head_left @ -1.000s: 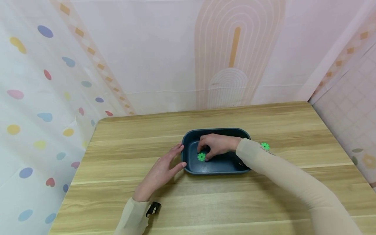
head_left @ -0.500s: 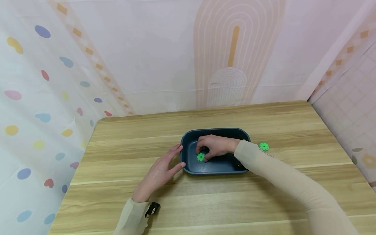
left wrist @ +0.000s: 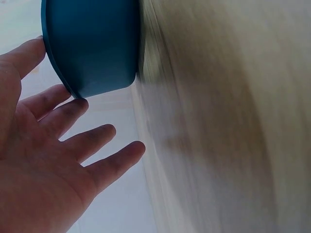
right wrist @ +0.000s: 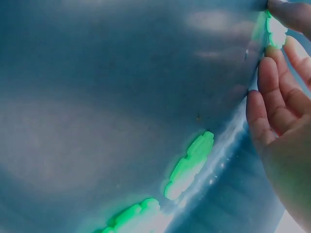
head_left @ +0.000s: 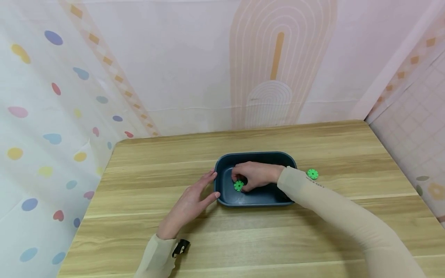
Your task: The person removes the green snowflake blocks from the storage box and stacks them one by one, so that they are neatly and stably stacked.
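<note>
A dark blue tray [head_left: 255,202] with rounded corners sits on the wooden table. My right hand [head_left: 255,174] reaches down inside it, thumb and fingertips pinching a small green notched disc [head_left: 238,186] near the tray floor. The right wrist view shows that disc [right wrist: 277,31] edge-on between thumb and fingers. Two more green discs, one [right wrist: 189,165] beside the other [right wrist: 133,218], lie along the tray's edge there, hidden by the hand and sleeve in the head view. My left hand [head_left: 189,202] touches the tray's left rim with thumb and extended fingertips; its lower fingers [left wrist: 114,165] spread free.
Another green disc [head_left: 312,174] lies on the table [head_left: 243,243] just right of the tray, close to my right sleeve [head_left: 330,200]. A black strap [head_left: 180,247] shows at the left cuff. A patterned curtain [head_left: 194,69] hangs behind the table.
The right hand's fingers have closed in around the disc in the tray. The left hand and the tray stay put; the view shifts slightly.
</note>
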Demonstrator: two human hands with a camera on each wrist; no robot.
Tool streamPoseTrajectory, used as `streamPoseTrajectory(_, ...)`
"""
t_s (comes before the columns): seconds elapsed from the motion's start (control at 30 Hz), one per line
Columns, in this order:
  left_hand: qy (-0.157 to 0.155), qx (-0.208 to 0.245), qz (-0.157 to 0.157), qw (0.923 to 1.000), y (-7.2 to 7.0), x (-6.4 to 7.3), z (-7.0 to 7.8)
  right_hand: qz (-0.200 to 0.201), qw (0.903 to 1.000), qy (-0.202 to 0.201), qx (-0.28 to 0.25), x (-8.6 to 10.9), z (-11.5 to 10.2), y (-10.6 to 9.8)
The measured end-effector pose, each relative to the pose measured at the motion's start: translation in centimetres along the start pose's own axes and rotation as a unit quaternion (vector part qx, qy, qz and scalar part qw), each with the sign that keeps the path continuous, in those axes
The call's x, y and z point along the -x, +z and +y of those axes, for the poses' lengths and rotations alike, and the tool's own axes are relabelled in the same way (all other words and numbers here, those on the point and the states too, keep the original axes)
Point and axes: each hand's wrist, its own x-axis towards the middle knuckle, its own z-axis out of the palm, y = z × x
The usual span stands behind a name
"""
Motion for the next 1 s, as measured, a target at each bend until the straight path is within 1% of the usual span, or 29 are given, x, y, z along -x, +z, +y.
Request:
streamPoseTrajectory(0.2,0.003,-0.003,0.001,1.0000,0.0,-0.1,-0.1,-0.005,0.9999,0.007,-0.008,0.1,-0.1,-0.1)
streamPoseTrajectory(0.37,0.005,-0.002,0.001,1.0000,0.0,-0.2,-0.1,-0.009,0.9998,0.016,-0.003,0.1,-0.3,-0.3)
streamPoseTrajectory(0.57,0.000,0.000,-0.001,1.0000,0.0,-0.3,-0.2,-0.009,0.9997,0.023,0.004,0.1,-0.2,-0.4)
streamPoseTrajectory(0.83,0.004,0.000,0.000,1.0000,0.1,-0.3,-0.2,0.005,0.9997,0.022,-0.013,0.4,0.1,-0.5)
streamPoseTrajectory(1.0,-0.001,0.001,-0.002,1.0000,0.1,-0.3,-0.2,0.019,0.9994,0.017,-0.023,0.7,0.0,-1.1)
